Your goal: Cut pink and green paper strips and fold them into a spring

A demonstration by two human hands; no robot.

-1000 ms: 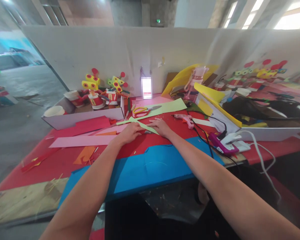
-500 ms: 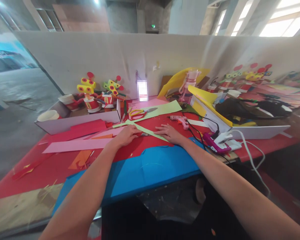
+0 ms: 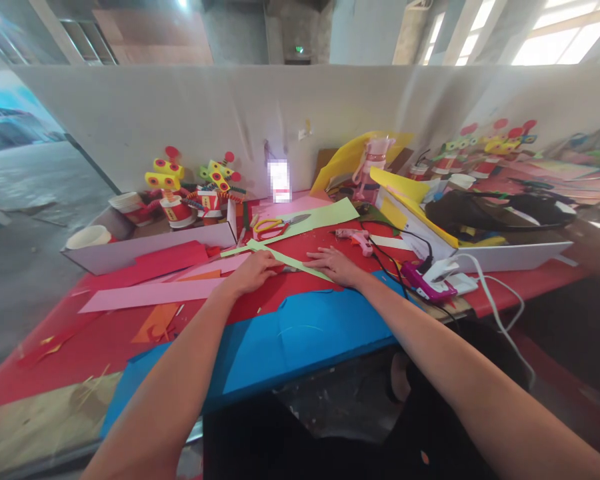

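A narrow light green paper strip (image 3: 295, 263) lies slantwise in front of me on the red-covered table. My left hand (image 3: 254, 272) is closed over the strip's left part, its fingers bent and close together. The right hand (image 3: 336, 265) rests on the strip's other end with fingers spread and stretched out. A small greyish piece, too small to name, shows beside the left fingertips. Just beyond lie yellow-handled scissors (image 3: 275, 227) on a larger green sheet (image 3: 330, 219). A pink glue gun (image 3: 356, 240) is right of the sheet.
Blue material (image 3: 305, 327) covers the near edge. Pink paper (image 3: 150, 295) lies left. Robot-like paper-cup figures (image 3: 175, 210) stand in an open box (image 3: 155, 247). On the right are a purple power strip (image 3: 427, 281) with cables and a white box (image 3: 510, 256). Part of another person shows far right.
The camera view has shifted slightly, moving the background a little left. Both hands stay on the green strip in nearly the same pose.
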